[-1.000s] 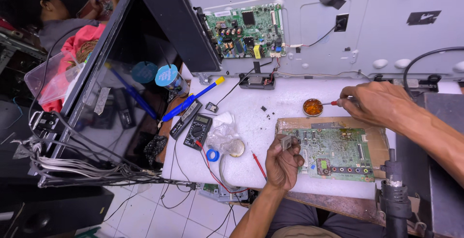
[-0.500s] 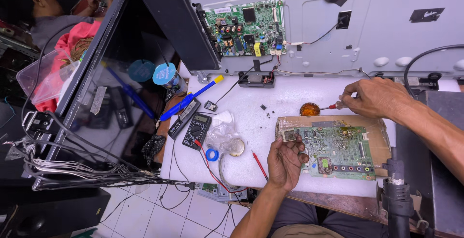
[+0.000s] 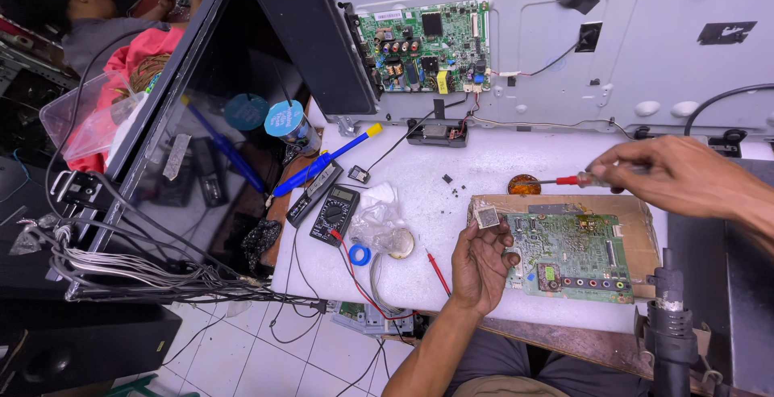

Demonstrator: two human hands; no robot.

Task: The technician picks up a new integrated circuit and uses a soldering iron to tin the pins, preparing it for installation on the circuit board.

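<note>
On far left a black monitor point(image 3: 201, 123) leans tilted, w/ grey cables point(image 3: 121, 272) under it. Next on the white table point(image 3: 476, 171): blue pen-shaped tool point(image 3: 322, 162), black multimeter point(image 3: 334, 214) w/ red lead, blue tape roll point(image 3: 359, 254). Left hand point(image 3: 481, 264) is palm up, fingers closed on a small square chip point(image 3: 487, 217), just at left edge of green circuit board point(image 3: 574, 256). Board lies flat on cardboard point(image 3: 641, 232). Small round tin point(image 3: 524, 185) is behind the board. Right hand point(image 3: 673, 175) is clamped on a red-handled tool point(image 3: 574, 179), tip near the tin. Dark heat gun point(image 3: 669, 328) stands at lower right.
</note>
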